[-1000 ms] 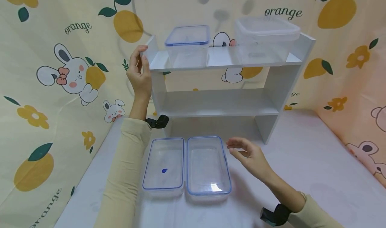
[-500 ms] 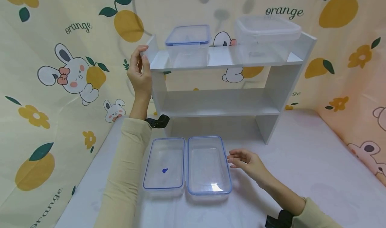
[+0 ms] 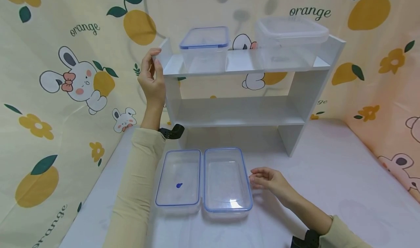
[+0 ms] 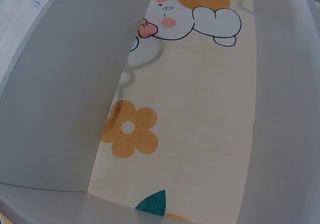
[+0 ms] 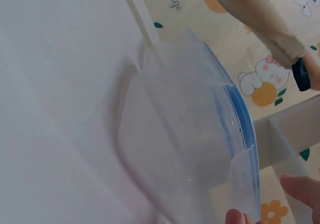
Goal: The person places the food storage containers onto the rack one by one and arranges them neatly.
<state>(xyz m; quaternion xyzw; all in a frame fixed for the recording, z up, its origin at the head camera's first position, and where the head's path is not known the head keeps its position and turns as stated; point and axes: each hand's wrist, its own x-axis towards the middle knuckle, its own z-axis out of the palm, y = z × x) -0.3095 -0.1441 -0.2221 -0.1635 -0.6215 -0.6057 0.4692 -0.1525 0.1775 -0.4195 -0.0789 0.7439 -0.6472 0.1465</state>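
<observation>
My left hand (image 3: 152, 73) holds the upper left side panel of a white shelf unit (image 3: 242, 111), fingers bent at its edge. Beside the right one of two clear food containers, my right hand (image 3: 273, 184) has its fingertips at the rim. This right container (image 3: 226, 182) has a blue sealing edge; in the right wrist view its side flap (image 5: 242, 181) is near the fingertips, while the thumb (image 5: 300, 186) stands apart. Close on its left lies the other container (image 3: 180, 168), with a small blue mark on top. Only the shelf's inside shows in the left wrist view.
On the top shelf stand a blue-rimmed lidded container (image 3: 205, 55) and a larger frosted container (image 3: 292, 44). A white cloth (image 3: 344, 175) covers the table. Behind hangs a printed backdrop (image 3: 82, 131) with oranges and rabbits.
My right hand has moved down along the right container's side, toward its middle, with the fingers now closer together. The left hand stays on the shelf.
</observation>
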